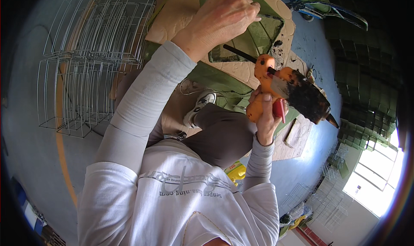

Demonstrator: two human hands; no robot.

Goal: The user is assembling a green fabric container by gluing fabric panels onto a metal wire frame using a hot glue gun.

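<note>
My right hand (268, 122) is wrapped round the handle of an orange glue gun (264, 69). It has a red trigger, a black stick (238, 52) in its rear and a nozzle end smeared black, pointing to the lower right. At the top, my left hand (226, 21) is closed with curled fingers over a green panel (258, 37) edged in black. What its fingertips pinch, if anything, is hidden. The panel rests on a tan board (176, 24) with black smears at its right edge.
Stacked wire frames (90, 58) stand at the left. Green stacked pieces (358, 65) fill the far right. A yellow package (236, 172) lies by my right elbow, and a blue-framed object (321, 9) stands at the top right.
</note>
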